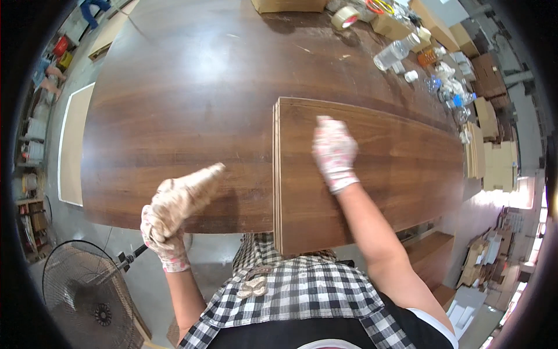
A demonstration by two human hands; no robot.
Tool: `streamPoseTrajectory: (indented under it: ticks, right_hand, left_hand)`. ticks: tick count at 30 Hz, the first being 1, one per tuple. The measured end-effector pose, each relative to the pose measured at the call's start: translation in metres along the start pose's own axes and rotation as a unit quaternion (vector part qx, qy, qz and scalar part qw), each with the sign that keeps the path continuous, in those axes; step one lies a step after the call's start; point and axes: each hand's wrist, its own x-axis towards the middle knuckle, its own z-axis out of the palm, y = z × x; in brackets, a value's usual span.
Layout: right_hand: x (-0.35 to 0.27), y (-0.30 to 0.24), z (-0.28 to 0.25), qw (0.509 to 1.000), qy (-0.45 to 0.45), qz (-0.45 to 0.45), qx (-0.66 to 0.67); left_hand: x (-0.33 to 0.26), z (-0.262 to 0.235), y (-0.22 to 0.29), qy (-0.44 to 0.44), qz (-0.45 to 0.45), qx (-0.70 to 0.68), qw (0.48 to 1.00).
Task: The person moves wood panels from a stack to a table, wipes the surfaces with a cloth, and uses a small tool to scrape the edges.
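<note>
My left hand (161, 234), in a white glove with a pinkish pattern, is closed on a crumpled beige rag (189, 191). It holds the rag near the front edge of the large brown table (174, 128). My right hand (335, 150), in a matching glove, is over the upper face of a stack of brown wood-grain panels (372, 168). Its fingers are smeared by motion, so their grip does not show. The panels lie flat on the table, their pale layered edges facing left and one end overhanging the front edge.
Tape (344, 18), a clear bottle (396, 52) and several other bottles clutter the far right. A cardboard box (289, 6) sits at the back. A fan (87, 296) stands at lower left. Another person's legs (47, 77) show at far left.
</note>
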Motion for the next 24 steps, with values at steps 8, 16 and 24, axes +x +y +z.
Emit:
streamPoseTrajectory:
  ticks: [8, 16, 24]
  right_hand:
    - [-0.039, 0.01, -0.041, 0.983, 0.089, -0.021, 0.16]
    - [-0.103, -0.03, -0.059, 0.994, -0.04, -0.068, 0.079]
    - [-0.127, 0.023, -0.066, 0.987, -0.131, 0.08, 0.047]
  left_hand:
    - [0.017, 0.013, 0.022, -0.045, 0.269, 0.28, 0.92]
    - [0.016, 0.058, 0.04, -0.104, 0.269, 0.344, 0.894]
    - [0.026, 0.083, 0.039, -0.131, 0.284, 0.206, 0.927]
